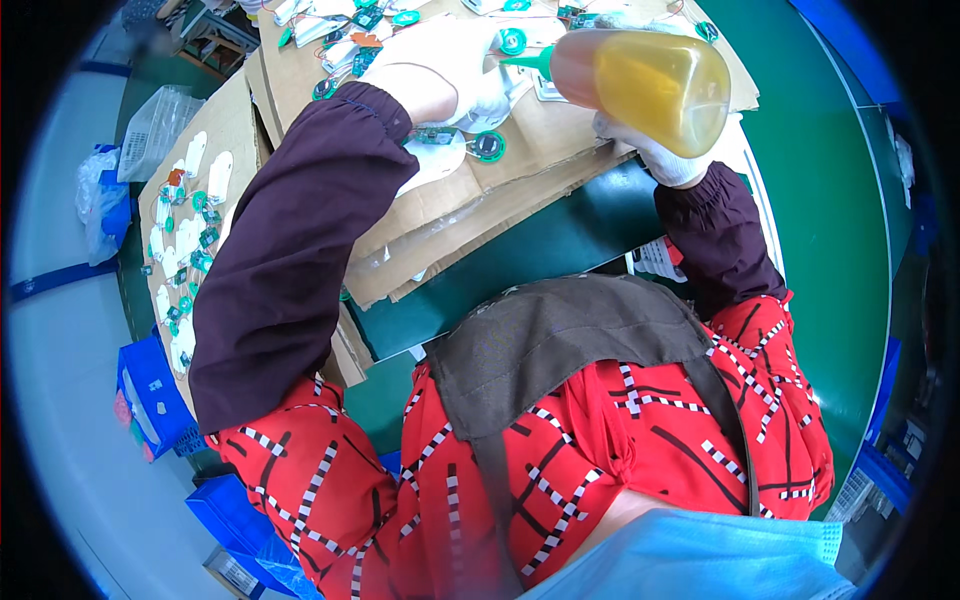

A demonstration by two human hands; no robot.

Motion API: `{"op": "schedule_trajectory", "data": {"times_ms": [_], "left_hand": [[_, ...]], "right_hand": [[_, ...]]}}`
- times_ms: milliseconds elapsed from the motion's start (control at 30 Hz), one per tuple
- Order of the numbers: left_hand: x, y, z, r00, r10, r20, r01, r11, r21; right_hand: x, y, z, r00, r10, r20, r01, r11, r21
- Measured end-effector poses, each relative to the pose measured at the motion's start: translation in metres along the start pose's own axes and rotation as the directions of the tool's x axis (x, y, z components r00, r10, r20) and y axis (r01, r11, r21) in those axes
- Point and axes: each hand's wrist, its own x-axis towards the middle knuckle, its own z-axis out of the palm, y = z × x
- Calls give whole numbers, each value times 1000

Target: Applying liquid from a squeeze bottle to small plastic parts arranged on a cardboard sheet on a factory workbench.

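My right hand, in a white glove, grips a clear squeeze bottle of amber liquid from beneath. The bottle lies tilted almost level. Its green nozzle points left, close to a small green round part. My left hand, also gloved in white, is closed beside the nozzle tip. Glare and the white pieces around its fingers hide what they hold. Just below that hand, a white flat piece lies on the cardboard, with a green-rimmed black disc at its right end.
More white pieces with green discs and circuit boards are spread along the cardboard's far side. Another cardboard sheet at left carries several such pieces. The cardboard rests on a green table. Blue bins stand at the lower left.
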Motion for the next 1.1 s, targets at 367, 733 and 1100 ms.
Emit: {"op": "schedule_trajectory", "data": {"times_ms": [367, 733, 1100], "left_hand": [[-5, 1, 1, 997, 27, -74, -26, 1000, 16], [-5, 0, 2, 998, 26, -64, -25, 999, 24], [-1, -1, -1, 1000, -8, -3, 8, 1000, 19]], "right_hand": [[8, -17, 4, 974, -157, 165, 224, 796, -562], [-3, -4, 9, 935, -328, 131, 323, 944, 64], [-5, 2, 9, 988, -129, 88, 129, 992, -4]]}}
